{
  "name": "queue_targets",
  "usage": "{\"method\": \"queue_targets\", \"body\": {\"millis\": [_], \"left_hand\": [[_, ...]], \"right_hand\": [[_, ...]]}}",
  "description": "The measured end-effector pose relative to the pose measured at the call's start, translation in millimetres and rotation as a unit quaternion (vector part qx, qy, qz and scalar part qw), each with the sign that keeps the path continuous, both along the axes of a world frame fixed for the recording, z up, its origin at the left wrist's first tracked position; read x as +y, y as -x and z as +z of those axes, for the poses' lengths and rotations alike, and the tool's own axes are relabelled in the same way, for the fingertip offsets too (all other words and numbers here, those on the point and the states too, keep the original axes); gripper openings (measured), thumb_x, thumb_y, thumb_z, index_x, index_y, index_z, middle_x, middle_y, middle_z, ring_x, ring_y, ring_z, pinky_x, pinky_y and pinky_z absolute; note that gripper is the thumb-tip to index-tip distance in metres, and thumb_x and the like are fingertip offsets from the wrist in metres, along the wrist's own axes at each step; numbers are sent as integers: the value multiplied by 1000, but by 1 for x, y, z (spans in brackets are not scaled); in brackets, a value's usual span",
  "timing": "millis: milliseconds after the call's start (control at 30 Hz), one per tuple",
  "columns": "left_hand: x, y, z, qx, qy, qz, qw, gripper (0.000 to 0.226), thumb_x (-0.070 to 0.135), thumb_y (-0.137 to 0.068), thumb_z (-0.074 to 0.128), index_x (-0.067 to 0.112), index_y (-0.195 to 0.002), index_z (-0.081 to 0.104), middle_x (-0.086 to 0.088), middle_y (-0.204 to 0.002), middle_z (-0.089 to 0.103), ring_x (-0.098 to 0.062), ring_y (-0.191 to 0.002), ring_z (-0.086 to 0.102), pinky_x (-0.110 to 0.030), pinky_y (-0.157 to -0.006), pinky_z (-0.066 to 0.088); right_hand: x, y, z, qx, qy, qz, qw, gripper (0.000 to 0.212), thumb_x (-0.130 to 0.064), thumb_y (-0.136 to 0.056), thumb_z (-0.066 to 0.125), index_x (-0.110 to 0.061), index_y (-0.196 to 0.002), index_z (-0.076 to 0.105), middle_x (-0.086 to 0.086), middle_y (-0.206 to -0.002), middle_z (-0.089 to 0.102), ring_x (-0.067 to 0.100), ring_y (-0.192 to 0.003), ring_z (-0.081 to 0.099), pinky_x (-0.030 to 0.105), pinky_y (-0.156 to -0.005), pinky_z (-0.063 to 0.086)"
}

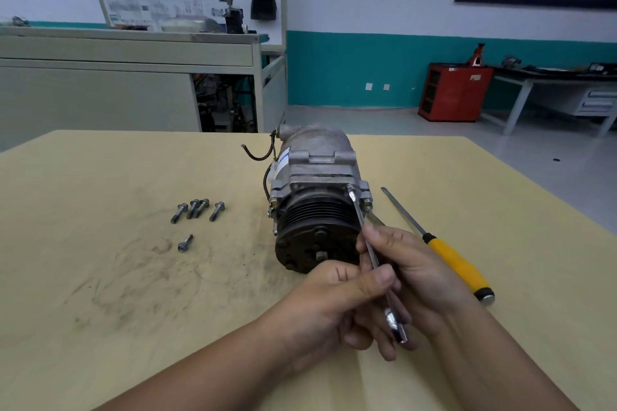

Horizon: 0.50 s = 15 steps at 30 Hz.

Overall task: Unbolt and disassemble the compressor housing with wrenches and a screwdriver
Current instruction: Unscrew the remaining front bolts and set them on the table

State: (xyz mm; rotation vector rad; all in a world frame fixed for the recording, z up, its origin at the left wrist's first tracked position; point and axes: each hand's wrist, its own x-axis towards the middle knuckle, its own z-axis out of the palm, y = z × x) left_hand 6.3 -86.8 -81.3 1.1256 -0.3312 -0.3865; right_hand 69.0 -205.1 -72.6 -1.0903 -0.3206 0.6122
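While the wrench [358,210] is seating its far end on a fastener at the upper right corner of the front flange [314,188], the compressor housing [317,157] is lying on its side near the middle of the counter [100,277]. Its pulley [317,230] is facing the person, so the flange corners are presenting themselves to the tool. Both hands are sharing the shaft, probably for leverage and to keep the head from slipping. The left hand [337,297] is pinching the shaft between thumb and curled fingers, and the right hand [414,264] is wrapping its fingers round it from the other side (whether the left knuckles are also touching the pulley cannot be told). Five loose bolts [197,210] are lying well to the left, four side by side and one nearer, seemingly parked clear of the work. A yellow-handled screwdriver [447,253] is lying just right of the hands, blade pointing away, within reach for the prying likely needed later.
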Motion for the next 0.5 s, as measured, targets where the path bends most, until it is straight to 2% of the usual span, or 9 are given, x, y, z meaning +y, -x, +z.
{"method": "queue_targets", "body": {"millis": [67,167,233,300,367,500], "left_hand": [[3,0,1,1,3,-7,1000,32,51,-69,74,19,-73,72,-6,-67,72,-12,-50,66,-10,-36,33],[10,1,2,-1,21,-37,999,29,44,-80,66,16,-79,73,-7,-75,73,-11,-55,68,-8,-38,35],[15,1,2,-3,35,-63,997,30,40,-86,60,14,-83,74,-7,-79,74,-9,-59,69,-7,-40,36],[19,2,2,0,44,-79,996,31,38,-88,57,13,-85,74,-5,-81,75,-7,-62,69,-6,-42,36],[21,2,2,3,48,-86,995,30,40,-86,59,14,-84,75,-4,-81,75,-6,-62,69,-8,-45,34],[22,2,1,16,41,-85,995,31,45,-78,68,15,-80,75,-1,-74,74,-5,-59,68,-13,-51,37]], "right_hand": [[3,2,1,-9,10,-10,1000,21,-28,-67,64,-12,-53,64,4,-34,42,8,-27,36,15,-34,37],[7,5,1,-27,28,-35,999,18,-32,-60,68,-15,-54,66,5,-44,56,11,-35,39,16,-39,37],[8,8,0,-29,23,-32,999,19,-34,-63,67,-15,-59,71,7,-55,63,18,-45,51,20,-44,45],[8,11,0,-12,-7,2,1000,26,-32,-73,58,-13,-73,76,8,-66,68,19,-56,63,25,-50,53],[7,13,0,-1,-23,25,999,29,-29,-77,53,-13,-81,77,6,-70,69,17,-55,58,24,-51,53],[12,15,-2,49,-48,26,997,25,-27,-77,53,-15,-69,73,5,-64,62,12,-46,53,29,-46,52]]}}
